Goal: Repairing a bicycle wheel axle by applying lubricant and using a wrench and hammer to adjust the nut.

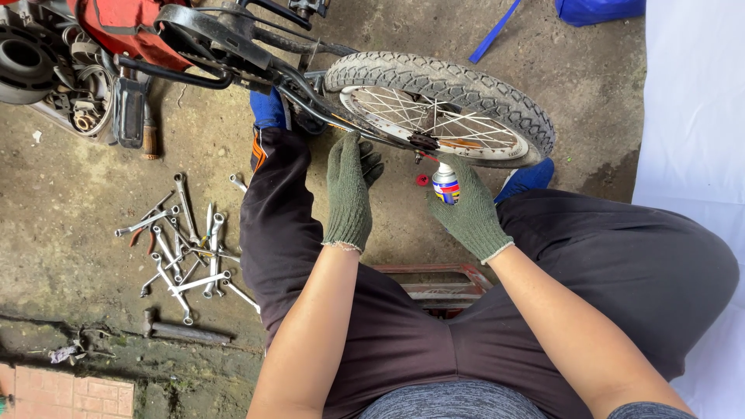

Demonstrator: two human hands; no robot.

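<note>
While the person sits on a low red stool (442,289) over the concrete floor (70,194), both hands in green knit gloves work at a small spoked wheel (442,109) lying tilted just ahead of the knees. Right hand (469,211): closed around a spray can (445,186), held upright, long axis pointing up toward the wheel hub (423,142); the nozzle end sits just below the hub, nearly touching it. A red cap (422,180) lies on the floor just left of the can. Left hand (351,186): fingers together and extended, holding nothing visible, fingertips at the dark frame tube (310,101) beside the wheel's left edge; contact cannot be confirmed. The right hand is the nearer one to the hub. Wrenches (182,248) lie scattered on the floor well to the left, with a hammer (182,332) below them.
</note>
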